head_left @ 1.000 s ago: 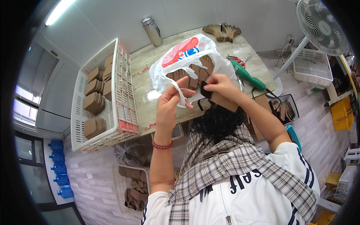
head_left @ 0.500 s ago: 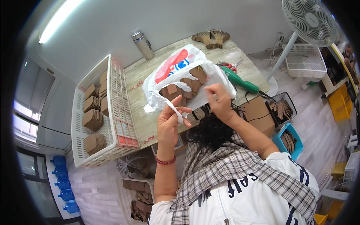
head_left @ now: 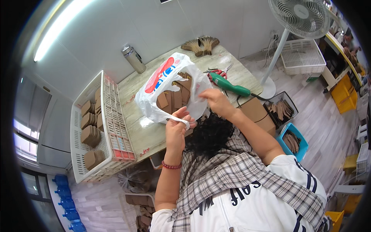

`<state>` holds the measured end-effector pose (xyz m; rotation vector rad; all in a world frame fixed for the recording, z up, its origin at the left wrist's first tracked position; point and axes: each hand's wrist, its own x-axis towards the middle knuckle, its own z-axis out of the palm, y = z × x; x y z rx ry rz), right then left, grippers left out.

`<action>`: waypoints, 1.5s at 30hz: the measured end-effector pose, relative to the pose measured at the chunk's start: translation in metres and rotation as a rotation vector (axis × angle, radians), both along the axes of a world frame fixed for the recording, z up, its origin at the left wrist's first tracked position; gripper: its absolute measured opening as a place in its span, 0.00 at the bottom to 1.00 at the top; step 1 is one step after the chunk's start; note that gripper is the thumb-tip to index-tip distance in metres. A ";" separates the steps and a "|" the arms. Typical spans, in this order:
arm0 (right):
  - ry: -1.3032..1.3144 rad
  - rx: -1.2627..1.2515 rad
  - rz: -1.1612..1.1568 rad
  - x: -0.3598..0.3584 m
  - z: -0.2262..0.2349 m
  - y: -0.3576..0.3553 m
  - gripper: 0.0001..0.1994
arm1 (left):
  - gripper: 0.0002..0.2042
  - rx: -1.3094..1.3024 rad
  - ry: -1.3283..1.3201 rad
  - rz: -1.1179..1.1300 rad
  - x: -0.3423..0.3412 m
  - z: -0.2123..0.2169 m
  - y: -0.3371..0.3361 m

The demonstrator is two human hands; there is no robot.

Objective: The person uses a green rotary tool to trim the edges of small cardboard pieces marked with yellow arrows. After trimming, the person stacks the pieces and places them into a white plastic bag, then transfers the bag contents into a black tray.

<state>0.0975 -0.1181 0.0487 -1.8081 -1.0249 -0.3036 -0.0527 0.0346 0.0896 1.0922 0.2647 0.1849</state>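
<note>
A white plastic bag (head_left: 152, 109) with red and blue print stands open on the table, its mouth toward me. Flat brown cut pieces (head_left: 177, 98) lie inside it. My left hand (head_left: 177, 129), a red bead bracelet at the wrist, has the bag's handle loop across its fingers at the near edge. At the right side of the mouth, my right hand (head_left: 219, 103) pinches the bag's rim with bent fingers. Just beyond the right hand lie a green corded power tool (head_left: 232, 86) and red-handled scissors (head_left: 220, 72).
On the left a white slatted crate (head_left: 112, 127) holds stacks of rounded brown pieces. A steel flask (head_left: 133, 58) and fanned brown bundles (head_left: 201, 45) stand at the table's back. To the right are a standing fan (head_left: 284, 54), a carton (head_left: 256, 114) and a blue bin (head_left: 303, 146).
My right hand has come onto the bag's right rim. My left fingers have curled in on the handle. The whole view has shifted, and the bag's mouth looks more upright.
</note>
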 end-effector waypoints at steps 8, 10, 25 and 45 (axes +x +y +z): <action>0.696 -0.250 0.168 0.018 0.018 0.018 0.12 | 0.20 0.027 -0.028 0.068 0.020 -0.016 -0.002; 0.189 -0.139 -0.179 0.012 0.006 0.025 0.09 | 0.20 0.037 -0.015 0.112 0.019 -0.014 -0.004; 0.576 -0.368 0.563 -0.021 0.055 0.021 0.18 | 0.12 -0.158 0.076 -0.141 0.057 -0.009 0.019; 0.749 0.138 0.183 -0.033 0.012 0.037 0.09 | 0.07 0.201 -0.147 0.018 0.021 -0.020 0.046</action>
